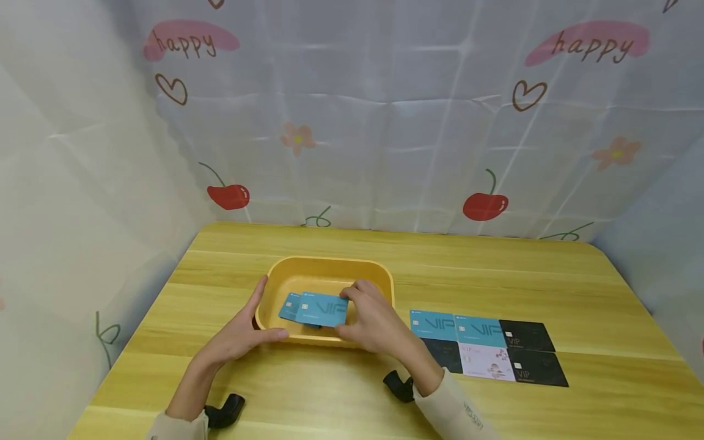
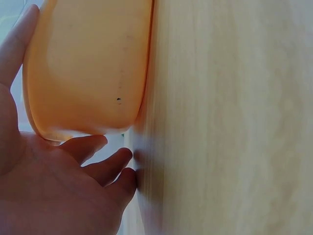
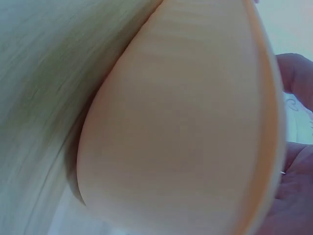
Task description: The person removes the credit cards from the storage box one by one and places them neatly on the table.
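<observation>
A yellow plastic tray [image 1: 330, 261] stands on the wooden table [image 1: 495, 269]. My left hand [image 1: 242, 333] rests against its near left corner, the thumb along the front wall and the fingers fairly straight up the left side. The left wrist view shows the tray's wall [image 2: 83, 68] close against the left hand [image 2: 54, 191]. My right hand [image 1: 374, 318] pinches the right edge of a blue VIP card [image 1: 321, 310] over the tray. A second blue card [image 1: 287, 307] lies partly under it. In the right wrist view the tray's outer wall [image 3: 181, 127] fills the frame, with the right hand [image 3: 296, 196] at the edge.
Several cards [image 1: 486, 348] lie in two rows right of the tray: blue, black and one white with pink. Printed curtains close in the back and both sides of the table. Black camera mounts [image 1: 225, 410] sit at both wrists near the table's front edge.
</observation>
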A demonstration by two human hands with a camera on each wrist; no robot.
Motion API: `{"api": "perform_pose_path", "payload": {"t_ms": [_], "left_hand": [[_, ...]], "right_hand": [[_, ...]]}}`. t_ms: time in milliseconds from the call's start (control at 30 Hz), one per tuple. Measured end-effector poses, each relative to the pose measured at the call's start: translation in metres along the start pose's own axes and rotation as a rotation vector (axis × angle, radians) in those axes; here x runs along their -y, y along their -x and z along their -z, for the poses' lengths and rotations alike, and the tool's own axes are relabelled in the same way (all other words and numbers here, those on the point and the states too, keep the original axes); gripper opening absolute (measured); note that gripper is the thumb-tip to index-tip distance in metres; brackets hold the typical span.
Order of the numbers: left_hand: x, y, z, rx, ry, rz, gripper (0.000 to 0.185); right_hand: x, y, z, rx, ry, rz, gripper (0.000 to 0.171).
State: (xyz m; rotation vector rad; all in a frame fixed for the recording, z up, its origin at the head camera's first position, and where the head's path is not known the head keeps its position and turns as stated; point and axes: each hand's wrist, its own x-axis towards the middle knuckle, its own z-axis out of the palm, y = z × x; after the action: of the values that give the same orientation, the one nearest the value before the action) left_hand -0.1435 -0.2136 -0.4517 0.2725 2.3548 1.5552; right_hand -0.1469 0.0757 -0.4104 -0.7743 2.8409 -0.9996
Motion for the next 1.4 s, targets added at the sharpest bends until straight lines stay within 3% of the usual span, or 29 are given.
{"api": "perform_pose_path", "payload": {"t_ms": [600,1200,1400], "left_hand": [[-0.001,0.001,0.0,-0.004,0.001,0.001,0.116],[0.001,-0.001,0.0,-0.002,0.012,0.009,0.116],[0.0,-0.001,0.0,0.004,0.02,0.013,0.116]], "right_hand": [[-0.005,0.036,0.022,0.002,-0.138,-0.012,0.044],[-0.018,0.075,0.037,-0.037,-0.124,-0.034,0.042],[-0.024,0.09,0.043,-0.032,-0.127,-0.083,0.044]]}}
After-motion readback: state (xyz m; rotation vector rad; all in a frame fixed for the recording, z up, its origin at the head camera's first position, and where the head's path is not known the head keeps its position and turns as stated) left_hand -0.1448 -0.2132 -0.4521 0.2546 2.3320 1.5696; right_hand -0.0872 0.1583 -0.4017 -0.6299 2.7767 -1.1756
